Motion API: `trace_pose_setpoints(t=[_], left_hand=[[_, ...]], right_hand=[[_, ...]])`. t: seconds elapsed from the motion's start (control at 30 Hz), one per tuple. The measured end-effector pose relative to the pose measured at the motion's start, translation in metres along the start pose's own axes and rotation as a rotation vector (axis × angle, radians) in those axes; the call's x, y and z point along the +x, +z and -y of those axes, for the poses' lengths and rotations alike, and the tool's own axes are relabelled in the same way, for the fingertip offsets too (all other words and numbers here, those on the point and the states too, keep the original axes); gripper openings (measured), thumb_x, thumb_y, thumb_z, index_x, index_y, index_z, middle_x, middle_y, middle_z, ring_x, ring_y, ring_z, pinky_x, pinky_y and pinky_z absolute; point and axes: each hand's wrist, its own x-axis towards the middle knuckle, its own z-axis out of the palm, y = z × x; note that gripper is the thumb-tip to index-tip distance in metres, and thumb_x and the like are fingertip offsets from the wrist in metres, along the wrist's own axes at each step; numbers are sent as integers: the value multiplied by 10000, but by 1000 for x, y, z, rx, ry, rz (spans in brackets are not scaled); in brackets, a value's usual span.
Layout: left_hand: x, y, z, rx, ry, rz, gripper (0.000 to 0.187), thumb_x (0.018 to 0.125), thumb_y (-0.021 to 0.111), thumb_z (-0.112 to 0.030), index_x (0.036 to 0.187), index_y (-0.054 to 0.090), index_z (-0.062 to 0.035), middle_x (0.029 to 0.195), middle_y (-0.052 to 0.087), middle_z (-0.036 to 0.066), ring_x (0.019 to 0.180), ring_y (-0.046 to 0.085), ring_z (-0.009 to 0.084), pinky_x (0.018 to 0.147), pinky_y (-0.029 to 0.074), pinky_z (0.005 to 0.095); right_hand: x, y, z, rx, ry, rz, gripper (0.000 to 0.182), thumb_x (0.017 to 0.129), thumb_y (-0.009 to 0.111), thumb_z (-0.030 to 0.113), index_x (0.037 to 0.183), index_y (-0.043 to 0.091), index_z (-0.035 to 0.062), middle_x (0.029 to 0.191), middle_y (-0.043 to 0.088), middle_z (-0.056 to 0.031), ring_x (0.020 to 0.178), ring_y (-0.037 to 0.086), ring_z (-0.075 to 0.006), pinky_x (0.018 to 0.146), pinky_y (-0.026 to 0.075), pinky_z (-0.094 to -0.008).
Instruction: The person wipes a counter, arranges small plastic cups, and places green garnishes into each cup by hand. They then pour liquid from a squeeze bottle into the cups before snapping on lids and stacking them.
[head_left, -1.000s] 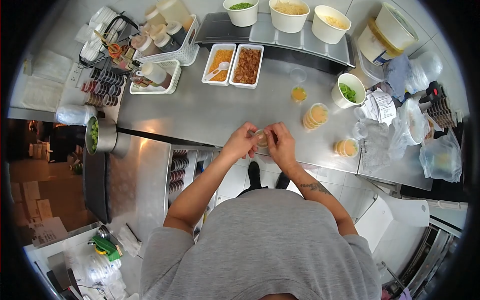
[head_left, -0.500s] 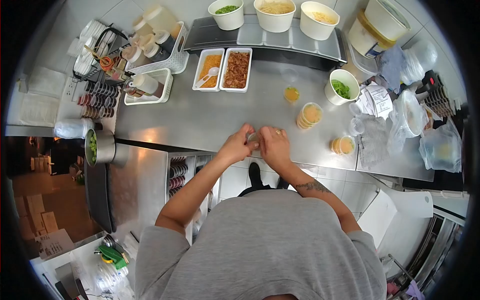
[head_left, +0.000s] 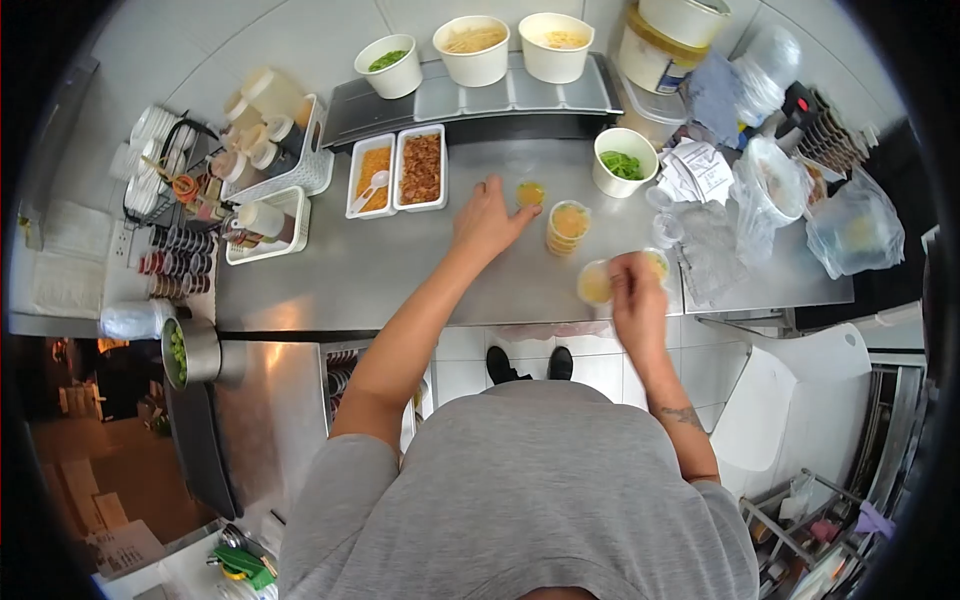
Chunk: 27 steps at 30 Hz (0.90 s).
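Note:
My left hand (head_left: 495, 222) reaches over the steel counter with thumb and fingers apart, holding nothing. Its thumb is beside a small clear cup of yellow-orange contents (head_left: 530, 194). Right of that stands a stack of small cups with orange contents (head_left: 568, 228). My right hand (head_left: 637, 290) is closed at the edge of a blurred small cup with pale contents (head_left: 594, 284), which it appears to grip. Another small cup (head_left: 656, 264) shows partly behind this hand; the fingers hide where the cups meet.
White trays of orange bits (head_left: 374, 180) and browned pieces (head_left: 420, 168) stand at the back left. A white tub of greens (head_left: 624, 162) is at the back right, near papers (head_left: 695, 170) and a grey cloth (head_left: 705, 240). Sauce bottles (head_left: 270, 95) fill a basket at left.
My hands have moved apart from the small item between them. The left went forward and opened near the yellow-orange cup; the right went right, to the small cups. The view has shifted.

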Motion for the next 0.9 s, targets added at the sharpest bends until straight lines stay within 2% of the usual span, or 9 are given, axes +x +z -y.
trace_pose_setpoints(t=[0.17,0.43,0.53,0.63,0.73,0.8,0.9], left_hand=[[16,15,-12,77,24,74,643,807,703,-470,1173,465,3,1071,590,227,948,639,379,760,522,472],[-5,21,2,38,64,60,511,821,700,-323,1154,483,-3,1047,589,224,928,626,397,761,508,475],[-34,12,15,-8,101,37,487,807,703,-301,1136,510,2,1050,591,232,913,612,403,765,494,476],[-63,2,26,-33,98,45,500,798,711,-278,1171,521,-5,1050,590,222,889,617,379,753,499,462],[-91,-8,31,-74,62,84,523,791,712,-244,1226,520,-26,1052,582,208,861,623,351,744,506,440],[-105,-12,35,-116,60,88,547,784,714,-219,1263,516,-43,1037,571,194,830,625,329,736,511,422],[-120,-17,41,-135,62,118,554,771,712,-163,1281,517,-73,1009,536,152,788,617,289,725,518,387]], right_hand=[[17,-34,-41,-50,131,-142,69,946,536,95,918,547,33,790,627,-159,700,612,-332,633,480,-382],[17,-36,-61,-18,216,-130,122,947,560,142,916,572,24,795,620,-146,658,582,-269,613,465,-369],[18,-38,-59,-99,154,-164,135,948,569,159,937,595,27,793,615,-117,650,554,-239,612,458,-345],[14,-39,-32,-192,-35,-314,146,949,578,173,972,618,34,800,614,-80,667,549,-201,631,463,-319],[-5,-15,-14,217,-13,65,181,962,571,198,1031,629,41,855,622,-67,720,553,-166,666,469,-295],[-12,18,-8,559,265,411,307,995,516,286,1130,598,22,952,634,-80,826,568,-149,741,476,-299],[-17,62,-2,826,570,525,439,1024,433,372,1228,535,-3,1073,629,-79,977,593,-176,880,454,-306]])
